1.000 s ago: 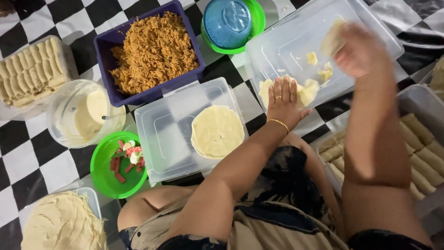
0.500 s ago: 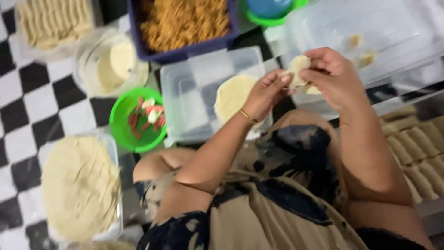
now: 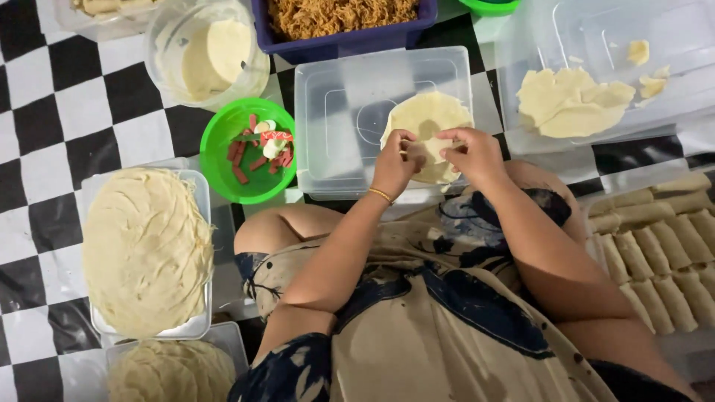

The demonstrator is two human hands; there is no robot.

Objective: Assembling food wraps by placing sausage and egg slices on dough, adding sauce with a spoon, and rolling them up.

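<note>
A round pale wrapper [image 3: 428,119] lies on an upturned clear plastic lid [image 3: 350,112] in front of my knees. My left hand [image 3: 393,160] and my right hand [image 3: 473,152] meet over its near edge. Both pinch a small piece of pale dough [image 3: 423,152] between thumbs and fingers, just above the wrapper. A thin bangle circles my left wrist.
A green bowl [image 3: 223,126] of red pieces sits left of the lid. Behind stand a blue tub of shredded filling [image 3: 342,16] and a clear tub of paste [image 3: 208,52]. Stacked wrappers [image 3: 145,249] lie left, dough scraps [image 3: 570,100] far right, finished rolls [image 3: 663,253] at right.
My right hand came back from the far-right container with a dough piece. Both hands now sit lower, over the wrapper's near edge. The camera tilted down and left.
</note>
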